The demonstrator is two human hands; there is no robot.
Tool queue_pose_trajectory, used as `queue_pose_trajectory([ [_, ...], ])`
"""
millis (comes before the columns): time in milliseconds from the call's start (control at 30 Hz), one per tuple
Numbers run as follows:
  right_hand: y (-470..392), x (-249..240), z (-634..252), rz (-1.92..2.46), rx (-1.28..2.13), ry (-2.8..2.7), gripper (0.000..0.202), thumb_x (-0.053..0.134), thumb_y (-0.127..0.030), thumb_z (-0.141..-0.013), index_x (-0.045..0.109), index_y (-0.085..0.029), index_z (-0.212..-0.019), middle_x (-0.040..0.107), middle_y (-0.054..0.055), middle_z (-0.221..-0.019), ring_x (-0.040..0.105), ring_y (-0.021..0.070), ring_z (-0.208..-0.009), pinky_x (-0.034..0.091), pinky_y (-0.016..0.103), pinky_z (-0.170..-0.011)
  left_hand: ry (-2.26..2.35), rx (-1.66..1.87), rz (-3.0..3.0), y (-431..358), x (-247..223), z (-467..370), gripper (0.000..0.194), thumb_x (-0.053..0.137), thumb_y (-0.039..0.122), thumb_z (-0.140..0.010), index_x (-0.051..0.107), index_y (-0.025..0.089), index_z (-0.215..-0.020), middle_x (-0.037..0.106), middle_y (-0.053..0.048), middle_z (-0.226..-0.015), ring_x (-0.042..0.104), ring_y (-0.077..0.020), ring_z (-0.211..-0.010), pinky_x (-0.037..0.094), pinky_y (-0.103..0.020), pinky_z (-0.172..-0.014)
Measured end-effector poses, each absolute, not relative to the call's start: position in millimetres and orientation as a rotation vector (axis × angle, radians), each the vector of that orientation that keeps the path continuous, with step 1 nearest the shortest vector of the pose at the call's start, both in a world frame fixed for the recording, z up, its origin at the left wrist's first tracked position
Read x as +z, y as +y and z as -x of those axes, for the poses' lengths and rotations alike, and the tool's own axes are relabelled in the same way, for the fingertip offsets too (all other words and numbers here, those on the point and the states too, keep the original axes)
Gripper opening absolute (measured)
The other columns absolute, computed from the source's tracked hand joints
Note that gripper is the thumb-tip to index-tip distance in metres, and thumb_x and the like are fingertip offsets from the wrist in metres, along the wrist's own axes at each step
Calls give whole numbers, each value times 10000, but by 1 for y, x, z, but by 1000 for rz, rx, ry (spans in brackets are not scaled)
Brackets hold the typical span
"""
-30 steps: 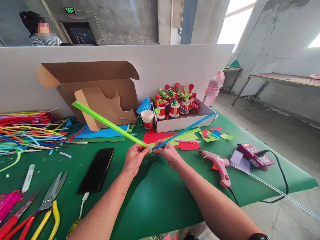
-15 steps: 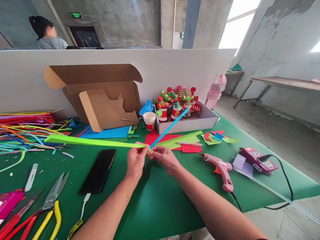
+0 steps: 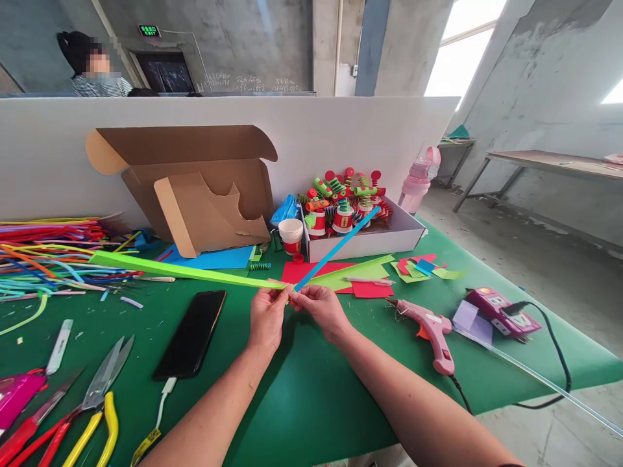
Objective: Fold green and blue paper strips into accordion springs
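Two long paper strips, one green (image 3: 189, 272) and one blue (image 3: 338, 248), meet at one end between my fingertips above the front middle of the table. My left hand (image 3: 268, 311) is closed in a pinch on that joined end, and the green strip stretches away to the left. Pressed up against it, my right hand (image 3: 321, 310) pinches the same spot, where the blue strip rises to the far right. Fingers cover the exact fold or overlap of the strips.
A phone (image 3: 191, 334) and scissors (image 3: 100, 389) lie left on the green table. Rightward are a pink glue gun (image 3: 428, 331) and a power strip (image 3: 503, 314). Behind stand paper cups (image 3: 291, 235), a white box (image 3: 367, 237) of paper figures, and cardboard (image 3: 214, 207). A person (image 3: 97, 71) is beyond the partition.
The blue strip has swung to the right and its far tip sits slightly higher. The green strip now slopes down more toward my fingers. Both hands keep their pinch, shifted slightly right.
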State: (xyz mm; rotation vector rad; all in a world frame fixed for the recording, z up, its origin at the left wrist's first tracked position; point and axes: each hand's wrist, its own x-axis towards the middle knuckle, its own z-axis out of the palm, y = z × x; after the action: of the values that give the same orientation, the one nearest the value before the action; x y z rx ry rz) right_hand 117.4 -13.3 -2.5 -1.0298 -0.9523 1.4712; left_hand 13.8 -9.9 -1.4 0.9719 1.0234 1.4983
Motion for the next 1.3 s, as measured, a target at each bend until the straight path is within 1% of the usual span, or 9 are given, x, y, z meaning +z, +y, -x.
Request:
queue_pose_trajectory([
  [133,-13,-3,-119,1048,1475,-959,405,849,-505,-467,612,-185,-537,628,-8,-551,529,116,-539,435,269,-590,1014,1499,-950,-9,-5,-12,300,784,383,-598,571,174,-640,566,32,-614,518,-98,-571,433,-239,-576],
  [267,-12,-5,-121,1055,1489,-944,395,855,-486,-473,621,-176,-553,638,-6,-564,531,110,-536,430,265,-590,1049,1525,-936,-8,-7,-11,291,801,367,-587,613,164,-677,608,14,-666,552,-110,-627,456,-251,-627],
  [433,-10,-7,-124,1052,1520,-954,404,853,-491,-477,626,-171,-574,639,-1,-563,529,104,-535,423,261,-590,1065,1475,-956,-6,-5,-9,343,821,407,-549,627,154,-676,634,-5,-655,564,-124,-621,457,-257,-604],
  [600,-9,-9,-125,1049,1509,-981,410,849,-500,-476,633,-167,-578,646,4,-576,538,110,-546,427,266,-597,1042,1283,-1014,-5,-3,-4,352,805,450,-576,648,148,-660,639,-15,-622,562,-129,-590,473,-279,-621],
  [700,-9,-9,-125,1062,1499,-1014,407,852,-494,-466,634,-167,-571,638,-5,-567,536,110,-544,429,269,-598,1065,1233,-1010,-4,-4,-1,375,820,462,-541,676,140,-666,649,-28,-618,567,-139,-596,469,-285,-629],
  [933,-8,-5,-132,1064,1566,-926,425,803,-538,-559,683,-152,-689,668,20,-671,562,102,-597,466,269,-672,1110,1271,-956,1,-6,4,397,850,443,-476,691,132,-665,663,-43,-647,539,-125,-592,417,-256,-581],
  [1067,-8,-5,-133,1028,1578,-891,431,843,-509,-499,646,-158,-654,621,-14,-615,550,91,-586,465,257,-677,1093,1277,-957,-1,-4,1,399,862,413,-464,691,137,-695,668,-34,-675,550,-125,-624,424,-251,-599],
  [1167,-7,-8,-132,1040,1579,-895,418,856,-480,-480,621,-165,-622,597,-24,-580,549,100,-569,470,273,-668,1072,1275,-953,-2,-1,1,395,855,423,-477,679,147,-697,658,-23,-673,553,-128,-639,437,-259,-622],
  [1300,-4,-9,-132,1081,1405,-953,389,825,-495,-520,618,-177,-606,587,-21,-572,540,112,-559,466,282,-639,1054,1276,-974,-1,1,3,361,806,463,-555,653,157,-672,616,-3,-636,523,-117,-611,430,-256,-617],
])
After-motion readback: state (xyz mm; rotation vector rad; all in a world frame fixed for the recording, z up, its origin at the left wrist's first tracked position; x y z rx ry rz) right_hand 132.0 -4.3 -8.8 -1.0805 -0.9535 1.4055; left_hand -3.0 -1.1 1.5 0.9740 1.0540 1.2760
